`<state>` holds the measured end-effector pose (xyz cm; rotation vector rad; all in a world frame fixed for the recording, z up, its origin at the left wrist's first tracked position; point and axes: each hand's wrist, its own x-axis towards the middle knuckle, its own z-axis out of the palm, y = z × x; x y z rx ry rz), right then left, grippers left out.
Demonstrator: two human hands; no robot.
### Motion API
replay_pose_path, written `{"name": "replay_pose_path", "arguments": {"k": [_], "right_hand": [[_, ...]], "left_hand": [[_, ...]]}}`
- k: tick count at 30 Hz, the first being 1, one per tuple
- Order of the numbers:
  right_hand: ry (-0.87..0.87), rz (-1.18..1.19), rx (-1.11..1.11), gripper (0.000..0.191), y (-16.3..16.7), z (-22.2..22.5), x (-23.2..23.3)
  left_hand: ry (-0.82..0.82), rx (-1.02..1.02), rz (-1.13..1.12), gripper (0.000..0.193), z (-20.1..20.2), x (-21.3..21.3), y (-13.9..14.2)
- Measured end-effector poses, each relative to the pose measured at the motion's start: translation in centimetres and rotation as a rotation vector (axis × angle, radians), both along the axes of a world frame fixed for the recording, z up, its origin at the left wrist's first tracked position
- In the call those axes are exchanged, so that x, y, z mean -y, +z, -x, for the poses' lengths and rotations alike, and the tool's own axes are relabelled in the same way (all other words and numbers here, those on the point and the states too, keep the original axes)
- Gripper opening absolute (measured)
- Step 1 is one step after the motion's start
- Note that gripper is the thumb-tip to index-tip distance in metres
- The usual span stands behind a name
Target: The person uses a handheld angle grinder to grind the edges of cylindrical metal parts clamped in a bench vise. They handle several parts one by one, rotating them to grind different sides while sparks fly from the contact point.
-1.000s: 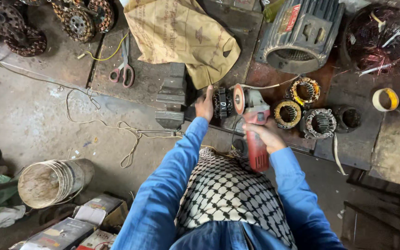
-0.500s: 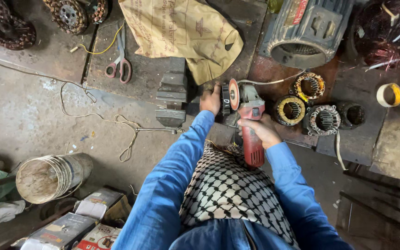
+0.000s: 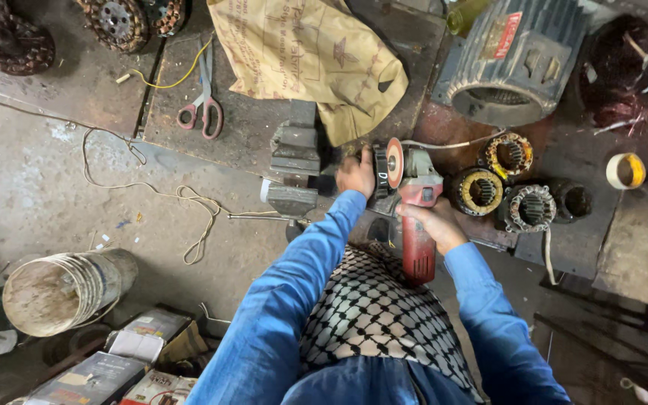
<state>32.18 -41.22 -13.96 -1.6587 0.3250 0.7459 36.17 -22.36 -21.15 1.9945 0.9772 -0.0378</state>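
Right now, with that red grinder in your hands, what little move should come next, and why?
Probably ease the orange disc gently in against the dark round part. The right hand grips the red grinder by its body, the left hand steadies the part beside the bench vise, and the disc sits right alongside it. Whether they touch yet, I cannot tell.

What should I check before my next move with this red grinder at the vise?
1. Right hand wrapped around the red angle grinder body: ok.
2. Left hand pressed on the dark round part right beside the grinder disc: not ok, fingers look close.
3. Part clamped in the bench vise: cannot tell, hand hides it.
4. Paper sack lies near the disc: not ok, spark risk.
5. Gloves: not ok, both hands bare.
6. Guard over disc: cannot tell.
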Motion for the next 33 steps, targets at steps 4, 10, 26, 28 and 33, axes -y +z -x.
{"name": "replay_pose_path", "arguments": {"k": [4, 10, 26, 28, 33], "right_hand": [[-0.006, 0.006, -0.055, 0.037, 0.7, -0.2, -1.3], [-0.007, 0.049, -0.088, 0.038, 2.2, -0.1, -3.0], [-0.014, 0.074, -0.080, 0.038, 1.7, 0.5, -2.6], [-0.002, 0.089, -0.063, 0.039, 1.8, 0.6, -2.7], [0.001, 0.079, -0.055, 0.039, 2.0, 0.6, -2.5]], "left_hand": [[0.021, -0.027, 0.001, 0.071, 0.1, -0.5, 0.5], [0.021, -0.002, 0.024, 0.068, 0.7, -1.6, 1.2], [-0.014, -0.055, -0.085, 0.067, 0.8, -1.1, 1.1], [-0.023, -0.031, -0.101, 0.067, 0.8, -1.1, 1.2], [0.000, -0.031, -0.117, 0.067, 0.7, -0.8, 1.3]]}}
